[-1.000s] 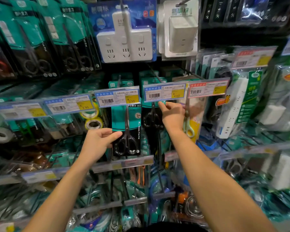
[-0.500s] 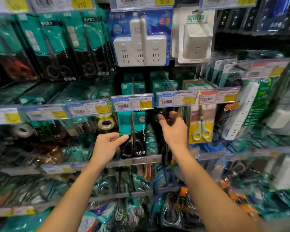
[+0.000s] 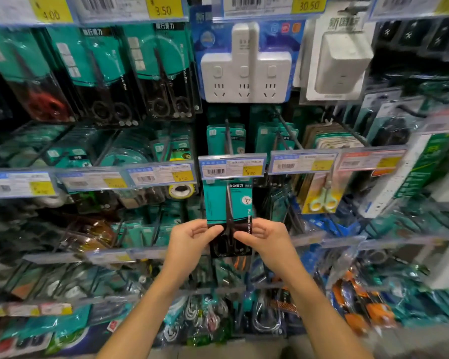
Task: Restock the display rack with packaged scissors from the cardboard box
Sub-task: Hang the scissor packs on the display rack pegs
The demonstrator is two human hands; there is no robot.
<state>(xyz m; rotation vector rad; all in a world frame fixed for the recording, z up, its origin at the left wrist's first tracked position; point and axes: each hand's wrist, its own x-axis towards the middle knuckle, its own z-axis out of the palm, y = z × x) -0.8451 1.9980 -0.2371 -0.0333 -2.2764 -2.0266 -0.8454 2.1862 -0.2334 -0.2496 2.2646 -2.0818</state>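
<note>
1. A crowded shop display rack [image 3: 62,257] fills the view, with hooks of teal-carded goods and rails of price labels; the edges of the view are blurred.
2. The landmark is the price tag [image 3: 232,167] marked 3.50 at the centre. The packaged scissors [image 3: 228,216], a teal and black card with black-handled scissors, hangs upright straight below that tag.
3. The left hand [image 3: 189,239] comes up from below the tag and grips the pack's left edge, thumb on the front face, fingers curled behind.
4. The right hand [image 3: 268,237] mirrors it on the right edge, thumb pressed to the front, fingers curled round the side.
5. Half a second ago the right hand was reaching up under the tag to the right of the landmark with fingers open; now it has come down onto the pack, and both hands hold it.
6. Right of the tag hangs a card with yellow scissors [image 3: 323,200]; left of it sits a tape roll [image 3: 181,190]. Above the tag hangs a white power strip [image 3: 245,73].
7. The pack's bottom edge overlaps the rail below; neighbouring packs hang near on both sides.
</note>
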